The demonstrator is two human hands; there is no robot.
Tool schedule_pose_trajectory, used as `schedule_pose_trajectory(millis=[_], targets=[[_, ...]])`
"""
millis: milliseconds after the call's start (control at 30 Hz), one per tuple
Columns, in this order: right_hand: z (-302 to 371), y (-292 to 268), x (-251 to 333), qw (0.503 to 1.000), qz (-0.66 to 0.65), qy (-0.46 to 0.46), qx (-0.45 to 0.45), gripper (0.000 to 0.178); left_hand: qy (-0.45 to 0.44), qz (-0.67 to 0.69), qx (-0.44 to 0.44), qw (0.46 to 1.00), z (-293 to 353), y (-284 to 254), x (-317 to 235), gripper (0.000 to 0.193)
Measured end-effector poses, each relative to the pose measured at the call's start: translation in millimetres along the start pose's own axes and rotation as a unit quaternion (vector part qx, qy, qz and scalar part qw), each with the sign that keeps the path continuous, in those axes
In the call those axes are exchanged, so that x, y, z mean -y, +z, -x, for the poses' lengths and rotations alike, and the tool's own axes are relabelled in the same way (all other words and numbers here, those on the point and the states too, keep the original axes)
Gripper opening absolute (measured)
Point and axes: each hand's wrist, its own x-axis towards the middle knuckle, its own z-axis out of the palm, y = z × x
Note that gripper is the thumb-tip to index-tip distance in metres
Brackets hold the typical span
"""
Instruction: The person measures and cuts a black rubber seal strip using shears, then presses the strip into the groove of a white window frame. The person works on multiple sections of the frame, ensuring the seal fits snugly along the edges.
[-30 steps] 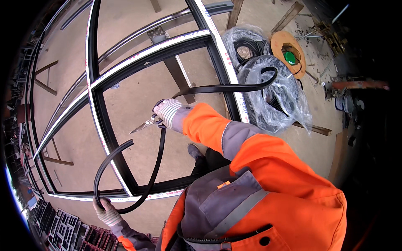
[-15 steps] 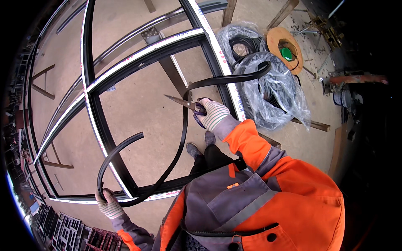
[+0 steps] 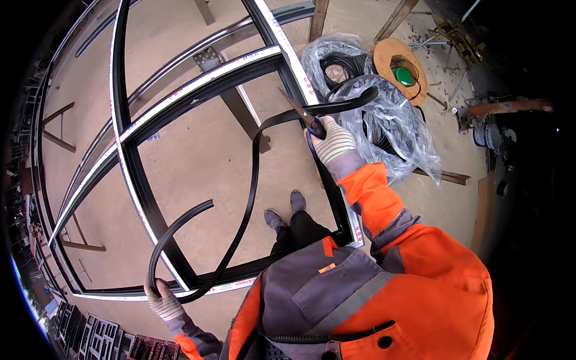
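Striped-gloved, my left hand (image 3: 163, 302) is closed around a black rubber sealing strip (image 3: 247, 210) at the lower left, by the frame's near edge. A free end of the strip curls up beyond that hand. From there the strip loops across the frame opening to the right side. My right hand (image 3: 333, 141), also gloved, grips scissors (image 3: 295, 103) with dark purple handles, blades pointing up and left. The blades lie at the strip near the frame's right bar; whether the strip is between them I cannot tell. A white-filmed black window frame (image 3: 133, 183) spreads beneath.
Plastic-wrapped black coils (image 3: 393, 129) lie right of the frame, one end of the strip over them. Beyond sits a tan ring-shaped spool (image 3: 384, 57) with a green item (image 3: 404, 76) inside. A wooden leg (image 3: 441, 175) juts out at right. Stacked frames (image 3: 99, 333) stand lower left.
My right hand has carried the scissors up and right, from the middle of the opening to the strip at the frame's right bar. My left hand keeps its hold, nearly still.
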Motion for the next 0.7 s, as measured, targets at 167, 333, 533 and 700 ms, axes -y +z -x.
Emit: schedule_pose_trajectory(millis=[167,333,533,700], targets=[[20,-20,5,0.999,0.025,0.019,0.041,0.049,0.020,-0.040,-0.001,0.999,4,4,-1,0.043],[47,-33,-13,0.999,0.021,0.040,0.022,0.043,0.044,-0.030,0.026,0.998,-4,24,-7,0.041],[75,-56,-84,0.992,0.004,0.115,-0.057,0.041,0.047,-0.031,0.058,0.997,-5,40,-17,0.040],[101,-96,-179,0.962,0.070,0.250,-0.088,0.044,0.043,0.001,0.104,0.994,-15,41,1,0.034]])
